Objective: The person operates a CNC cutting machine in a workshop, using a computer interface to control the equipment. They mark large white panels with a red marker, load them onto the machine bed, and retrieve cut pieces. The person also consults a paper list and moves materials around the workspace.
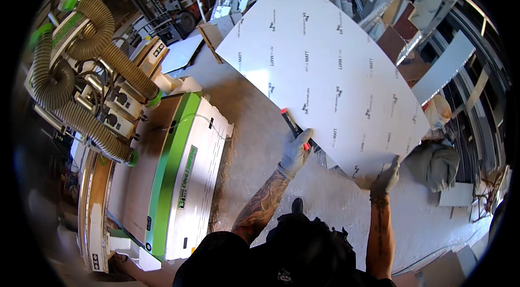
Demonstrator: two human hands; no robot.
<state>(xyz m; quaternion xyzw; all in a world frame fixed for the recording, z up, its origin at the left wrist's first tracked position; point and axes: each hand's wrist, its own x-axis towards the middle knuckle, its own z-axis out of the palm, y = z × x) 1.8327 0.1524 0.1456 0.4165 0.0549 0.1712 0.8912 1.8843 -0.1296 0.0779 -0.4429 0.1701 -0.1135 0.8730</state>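
A large white panel covered in printed protective film slants up in front of me. Grey work gloves cover both my hands. At the panel's lower left edge, my left hand is closed, with its thumb on the edge. A slim black thing with red ends also sits in that hand; its kind is unclear. My right hand grips the panel's near edge, close to the lower right corner. Its fingers are partly hidden behind the sheet.
A green and white machine with ribbed hoses stands at the left. Sheet offcuts lean against racks at the right, near a white bucket and a grey cloth bundle. A forklift is at the back.
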